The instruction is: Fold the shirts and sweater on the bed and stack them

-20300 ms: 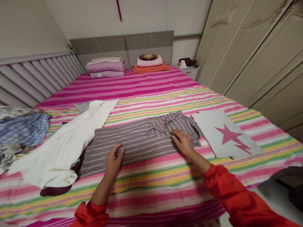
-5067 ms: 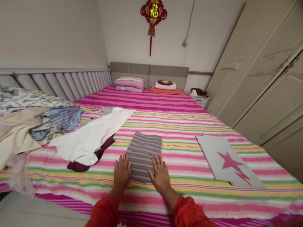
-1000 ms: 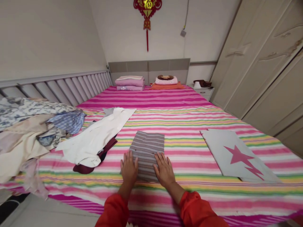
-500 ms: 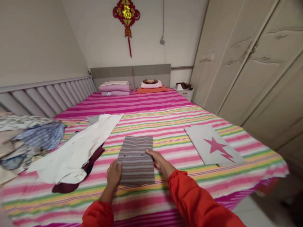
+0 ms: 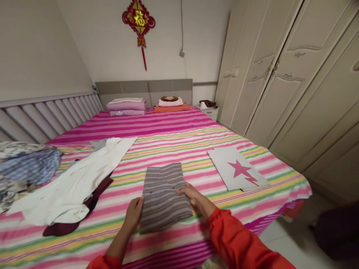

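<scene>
A folded grey and brown striped cloth [image 5: 165, 198] lies in front of me over the striped bedspread, its surface slightly wavy and its right side a bit tilted. My left hand [image 5: 134, 211] pinches its left edge. On the opposite edge my right hand [image 5: 192, 195] grips it, thumb on top and fingers partly hidden beneath. Further right rests a folded white garment [image 5: 228, 168] with a pink star and bolt. To the left a white garment [image 5: 81, 179] is spread loosely over dark maroon cloth [image 5: 63, 228].
Crumpled clothes, including a blue checked one [image 5: 33, 164], heap at the far left beside the bed rail [image 5: 56, 116]. Folded purple bedding [image 5: 127, 106] and a pink and orange stack [image 5: 171, 106] sit near the headboard [image 5: 168, 89]. Wardrobes [image 5: 280, 82] stand right.
The view has turned to the right. Both hands have closed on the striped cloth's side edges, and the cloth looks more wavy and slightly raised than before.
</scene>
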A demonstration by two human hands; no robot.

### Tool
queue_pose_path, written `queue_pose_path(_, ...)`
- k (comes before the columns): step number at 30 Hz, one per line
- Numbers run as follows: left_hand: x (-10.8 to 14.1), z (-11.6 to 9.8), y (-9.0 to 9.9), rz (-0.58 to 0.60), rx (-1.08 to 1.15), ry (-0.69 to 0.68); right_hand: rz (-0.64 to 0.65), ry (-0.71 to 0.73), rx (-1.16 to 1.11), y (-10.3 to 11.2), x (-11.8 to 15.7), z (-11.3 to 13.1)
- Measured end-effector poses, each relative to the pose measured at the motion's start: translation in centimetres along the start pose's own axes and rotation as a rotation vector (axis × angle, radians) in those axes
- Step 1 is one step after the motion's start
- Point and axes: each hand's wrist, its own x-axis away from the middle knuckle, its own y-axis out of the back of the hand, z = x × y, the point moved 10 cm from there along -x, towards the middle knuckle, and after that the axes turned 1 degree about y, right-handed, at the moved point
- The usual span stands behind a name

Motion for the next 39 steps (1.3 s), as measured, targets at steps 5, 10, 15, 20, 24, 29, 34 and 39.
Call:
queue_pose_path(5,-0.9,-3.9,-2.5,-0.15,-0.131,0.014,-0.058,-0.047,0.116,8.0,4.2,4.3)
queue_pose_path(10,-0.5,-7.0,-5.1,-0.317,-0.315,-0.012,-0.123,-0.069,0.217,13.7,7.1,8.5)
queue_pose_path(15,0.7,-8.5,-4.9,-0.422,-0.43,-0.078,-0.084,-0.064,0.316,14.9,7.3,12.2)
queue_pose_path(20,0.7,-8.8,-4.6,-0.423,-0.471,-0.073,0.008,-0.002,0.411,14.4,5.6,17.9)
queue_pose_path(24,0.9,-9.1,-4.6,-0.455,-0.496,-0.085,-0.129,0.056,0.409,20.0,5.0,21.9)
queue_pose_path(29,0.7,-8.7,-4.8,-0.433,-0.512,-0.057,-0.36,0.002,0.439,30.7,6.1,21.2)
queue_pose_path(34,0.6,-8.7,-4.8,-0.41,-0.537,-0.032,-0.369,-0.053,0.475,34.1,6.3,19.2)
queue_pose_path(39,0.7,-8.9,-4.7,-0.406,-0.561,-0.028,-0.365,-0.024,0.513,35.0,6.0,21.1)
